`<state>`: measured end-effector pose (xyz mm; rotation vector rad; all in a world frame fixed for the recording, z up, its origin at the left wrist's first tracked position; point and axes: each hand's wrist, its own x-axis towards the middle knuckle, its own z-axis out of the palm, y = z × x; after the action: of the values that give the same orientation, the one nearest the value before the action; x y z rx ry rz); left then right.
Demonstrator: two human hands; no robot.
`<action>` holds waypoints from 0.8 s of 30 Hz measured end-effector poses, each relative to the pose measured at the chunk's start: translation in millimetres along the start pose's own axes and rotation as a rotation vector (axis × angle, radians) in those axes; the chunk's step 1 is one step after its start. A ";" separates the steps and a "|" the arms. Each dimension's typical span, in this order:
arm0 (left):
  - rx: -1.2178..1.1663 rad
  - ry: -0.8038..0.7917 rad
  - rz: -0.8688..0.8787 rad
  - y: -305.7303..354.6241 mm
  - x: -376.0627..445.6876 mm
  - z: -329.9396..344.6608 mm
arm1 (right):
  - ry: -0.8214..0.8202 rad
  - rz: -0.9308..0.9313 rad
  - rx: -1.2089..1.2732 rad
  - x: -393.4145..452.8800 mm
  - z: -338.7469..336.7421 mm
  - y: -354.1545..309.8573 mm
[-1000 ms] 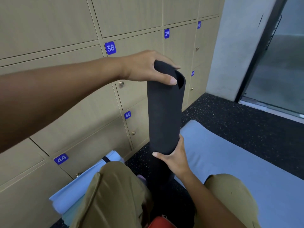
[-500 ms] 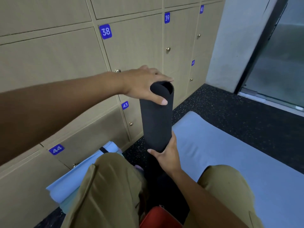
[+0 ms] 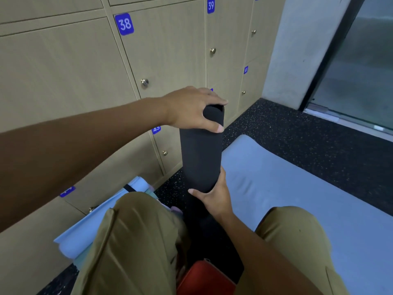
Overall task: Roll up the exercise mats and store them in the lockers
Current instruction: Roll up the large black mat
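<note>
Compared with half a second ago: rolled black mat lower against the locker wall, its top now below the knob of locker 38; the blue number plate 43 now half hidden behind the left wrist. Grip unchanged.

Held upright between the knees, tilted slightly, the black roll. Capped at its open top end by the left hand, fingers arched over the rim and thumb pressed down the near side of the tube. Clasped near the lower end by the right hand, thumb across the front, fingers wrapped round behind and out of sight. Below that hand, the roll's foot lost in shadow between the legs; whether touching the floor, not clear.

To the right, spread flat on the dark speckled floor, a light blue mat, running under the right knee. To the left, against the bottom lockers, a rolled light blue mat with a dark strap round it, lying on its side, partly covered by the left thigh in khaki trousers. At the bottom edge, between the legs, something red, kind not clear.

Ahead, tan locker doors, all closed, numbered 38 and 39 above. Far right, a grey wall corner and a glass door.
</note>
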<state>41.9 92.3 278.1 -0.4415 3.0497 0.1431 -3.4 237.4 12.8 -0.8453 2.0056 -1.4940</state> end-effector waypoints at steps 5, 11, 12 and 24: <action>0.055 -0.054 -0.152 5.5 -4.2 24.5 | -0.027 0.091 0.008 0.2 7.3 15.1; 0.053 -0.090 -0.266 -2.2 -35.5 132.6 | -0.098 0.099 -0.085 -5.0 19.4 39.8; 0.044 -0.070 -0.283 -5.3 -38.5 144.0 | -0.113 0.098 -0.086 -5.6 21.0 43.6; -0.095 0.034 -0.171 -21.7 -26.2 161.8 | -0.186 0.161 -0.080 5.3 16.0 65.3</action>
<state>80.2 95.1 117.3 -0.7148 3.0292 0.2758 -7.8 236.6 -54.5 -0.8025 1.9556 -1.2077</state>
